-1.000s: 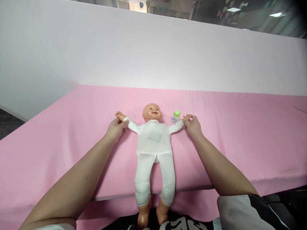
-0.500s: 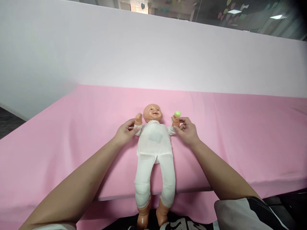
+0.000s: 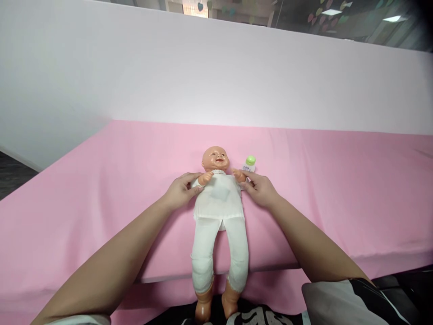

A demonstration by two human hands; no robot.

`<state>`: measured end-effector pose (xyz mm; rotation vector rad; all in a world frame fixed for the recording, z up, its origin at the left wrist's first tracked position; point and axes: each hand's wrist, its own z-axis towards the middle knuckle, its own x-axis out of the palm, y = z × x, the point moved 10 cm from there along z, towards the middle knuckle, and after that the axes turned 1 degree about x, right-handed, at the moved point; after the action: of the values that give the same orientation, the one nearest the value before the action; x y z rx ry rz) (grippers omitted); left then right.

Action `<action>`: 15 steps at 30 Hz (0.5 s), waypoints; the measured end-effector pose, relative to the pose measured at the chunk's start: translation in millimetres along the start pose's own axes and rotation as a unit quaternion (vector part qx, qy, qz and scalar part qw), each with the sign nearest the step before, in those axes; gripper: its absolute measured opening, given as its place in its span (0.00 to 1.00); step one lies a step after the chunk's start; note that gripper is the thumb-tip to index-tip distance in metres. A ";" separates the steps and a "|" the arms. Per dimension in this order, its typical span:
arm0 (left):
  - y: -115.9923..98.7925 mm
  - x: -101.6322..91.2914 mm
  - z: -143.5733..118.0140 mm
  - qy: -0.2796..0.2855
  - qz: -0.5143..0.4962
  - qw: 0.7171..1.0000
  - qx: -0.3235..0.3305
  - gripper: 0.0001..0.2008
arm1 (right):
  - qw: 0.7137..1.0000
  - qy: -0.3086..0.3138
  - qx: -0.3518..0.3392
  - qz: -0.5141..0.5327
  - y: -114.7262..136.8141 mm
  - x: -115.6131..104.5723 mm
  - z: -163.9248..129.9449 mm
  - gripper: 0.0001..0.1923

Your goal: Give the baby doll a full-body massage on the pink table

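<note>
A baby doll [image 3: 218, 198] with a white cloth body lies face up, its head toward the wall and its feet hanging over the near edge. My left hand [image 3: 184, 189] is closed around the doll's arm on the left, thumb and fingers pinching near the wrist. On the other side, my right hand [image 3: 260, 187] grips the doll's other arm the same way. Both doll hands are bent inward toward its chest and chin. Just beyond my right hand stands a small white bottle [image 3: 249, 168] with a green cap, its lower part hidden.
A pink sheet [image 3: 338, 194] covers the table, and its front edge drops near my lap. Behind it rises a white partition [image 3: 216, 72], with glass and heart-shaped stickers above. Dark floor [image 3: 15, 174] shows at the far left.
Both doll arms have swung inward from beside the head toward the chest, my hands moving with them. The bottle's white body has come into view behind the doll's hand.
</note>
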<state>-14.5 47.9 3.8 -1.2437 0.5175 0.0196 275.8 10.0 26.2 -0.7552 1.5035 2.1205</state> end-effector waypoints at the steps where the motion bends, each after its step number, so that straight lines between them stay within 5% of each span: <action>1: 4.0 -6.0 0.9 -0.022 -0.014 1.000 -0.012 0.26 | 0.999 -0.029 0.014 0.007 -8.6 -8.3 1.0 0.28; 5: 28.9 -42.9 5.2 -0.148 -0.061 0.985 -0.070 0.24 | 0.981 -0.138 0.080 0.111 -53.8 -38.7 5.8 0.38; 8: 56.3 -61.1 6.9 -0.207 -0.156 0.956 -0.136 0.24 | 0.951 -0.164 0.165 0.205 -92.7 -45.2 7.0 0.43; 15: 73.7 -66.7 9.0 -0.219 -0.217 0.937 -0.164 0.25 | 0.930 -0.085 0.280 0.224 -128.3 -31.5 0.9 0.51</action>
<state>-91.6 98.3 -34.6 -1.6047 -0.1640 0.0097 379.8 50.7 -44.4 -0.0194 2.1849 1.8102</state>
